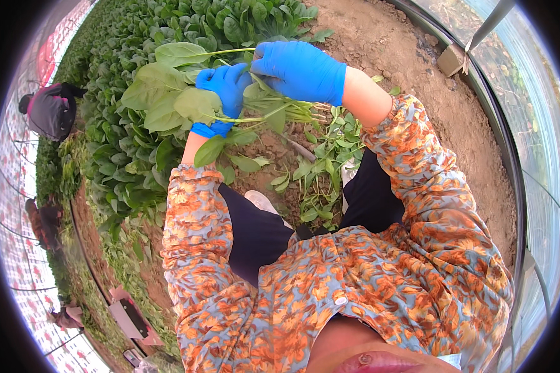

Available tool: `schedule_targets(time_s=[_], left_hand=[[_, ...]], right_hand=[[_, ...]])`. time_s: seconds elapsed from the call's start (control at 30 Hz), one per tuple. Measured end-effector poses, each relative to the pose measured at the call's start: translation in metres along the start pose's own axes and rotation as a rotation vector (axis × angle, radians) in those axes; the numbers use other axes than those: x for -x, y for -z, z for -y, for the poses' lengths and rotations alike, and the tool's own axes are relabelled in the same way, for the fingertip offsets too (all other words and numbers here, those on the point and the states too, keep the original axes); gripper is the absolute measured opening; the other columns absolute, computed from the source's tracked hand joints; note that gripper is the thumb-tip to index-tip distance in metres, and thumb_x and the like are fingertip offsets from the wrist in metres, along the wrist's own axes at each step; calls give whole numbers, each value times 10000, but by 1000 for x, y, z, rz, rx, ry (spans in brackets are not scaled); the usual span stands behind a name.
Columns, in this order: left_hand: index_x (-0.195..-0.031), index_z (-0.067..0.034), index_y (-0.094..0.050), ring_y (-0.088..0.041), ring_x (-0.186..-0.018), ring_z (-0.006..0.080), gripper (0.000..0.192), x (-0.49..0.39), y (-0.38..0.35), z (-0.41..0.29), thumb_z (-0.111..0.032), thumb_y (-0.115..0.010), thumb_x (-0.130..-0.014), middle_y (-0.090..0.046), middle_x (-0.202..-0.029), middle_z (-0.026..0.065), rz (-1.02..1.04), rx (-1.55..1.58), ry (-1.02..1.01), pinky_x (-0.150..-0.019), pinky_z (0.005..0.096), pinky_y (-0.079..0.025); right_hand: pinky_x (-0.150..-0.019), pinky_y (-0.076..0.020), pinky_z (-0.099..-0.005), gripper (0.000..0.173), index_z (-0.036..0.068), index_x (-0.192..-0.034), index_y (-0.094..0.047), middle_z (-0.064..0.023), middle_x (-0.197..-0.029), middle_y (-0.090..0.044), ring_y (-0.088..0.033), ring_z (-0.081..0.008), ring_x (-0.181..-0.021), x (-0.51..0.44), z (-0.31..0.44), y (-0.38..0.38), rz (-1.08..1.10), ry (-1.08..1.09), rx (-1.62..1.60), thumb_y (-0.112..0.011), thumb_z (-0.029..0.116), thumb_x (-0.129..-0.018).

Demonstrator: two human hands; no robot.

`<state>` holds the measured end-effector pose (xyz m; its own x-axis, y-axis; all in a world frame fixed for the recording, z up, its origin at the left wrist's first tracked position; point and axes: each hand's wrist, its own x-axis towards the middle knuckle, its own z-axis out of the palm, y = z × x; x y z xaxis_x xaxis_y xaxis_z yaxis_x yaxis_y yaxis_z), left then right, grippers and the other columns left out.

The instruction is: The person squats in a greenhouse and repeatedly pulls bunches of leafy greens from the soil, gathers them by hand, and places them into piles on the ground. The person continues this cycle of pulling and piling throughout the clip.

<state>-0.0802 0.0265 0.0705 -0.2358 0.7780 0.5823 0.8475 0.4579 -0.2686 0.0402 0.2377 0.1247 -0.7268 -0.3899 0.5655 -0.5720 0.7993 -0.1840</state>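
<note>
My left hand (224, 95), in a blue glove, grips a bunch of spinach (161, 95) whose broad leaves point left. The bunch's stems and pale roots (308, 112) stick out to the right, below my other hand. My right hand (298, 70), gloved in blue too, is closed at the bunch's upper side. A long leaf stem (231, 50) runs into its fingers; the fingertips are partly hidden. Under the bunch, a narrow dark object (299, 148), perhaps a tool, lies on the soil. Loose picked leaves (324, 175) are heaped between my shoes.
Dense spinach plants (121, 135) grow ahead and to the left. Bare soil (387, 46) runs along the right, up to a clear plastic greenhouse wall (546, 154) with a block (451, 59) tied there. A person (53, 112) bends at far left. An open box (128, 314) stands lower left.
</note>
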Motion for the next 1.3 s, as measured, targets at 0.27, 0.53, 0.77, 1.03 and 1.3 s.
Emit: schedule_targets(time_s=[0.27,0.53,0.77,1.03,1.3], left_hand=[[-1221,-316,-707,-665,-1020,182,336,6,-2,7,-221,-655,-903,-710,-1161,-60,33,-96,-69,-903,400,-416],[-1351,-289,-641,-645,-1089,190,539,17,-4,24,-255,-740,-822,-685,-1157,-15,138,-49,116,-952,401,-372],[-1386,-261,-628,-636,-1061,225,640,25,-5,36,-310,-794,-769,-680,-1135,23,43,-31,227,-924,420,-357],[-1374,-195,-648,-695,-994,256,624,15,1,32,-293,-816,-781,-734,-1110,44,-23,222,292,-867,386,-453],[-1399,-31,-614,-707,-1131,205,648,18,1,32,-85,-867,-805,-720,-1269,129,-116,836,525,-971,358,-578]], right_hand=[[-662,-553,-259,183,0,-1154,-673,-66,-893,-721,-671,-83,-688,0,-15,-8,-143,-392,-831,-630,113,-1016],[-724,-560,-291,251,-4,-1128,-704,-77,-961,-746,-697,-126,-814,30,-26,66,20,-296,-927,-685,209,-998],[-774,-570,-417,310,74,-1099,-723,-135,-916,-727,-716,-291,-852,33,-6,11,-60,-292,-203,-718,342,-944],[-773,-547,-456,147,85,-1009,-643,-125,-971,-664,-666,-345,-890,30,-10,-8,-51,-185,-29,-677,212,-943],[-796,-563,-428,125,76,-1058,-685,-123,-960,-698,-686,-334,-884,35,-16,20,-223,-2,-198,-679,124,-942]])
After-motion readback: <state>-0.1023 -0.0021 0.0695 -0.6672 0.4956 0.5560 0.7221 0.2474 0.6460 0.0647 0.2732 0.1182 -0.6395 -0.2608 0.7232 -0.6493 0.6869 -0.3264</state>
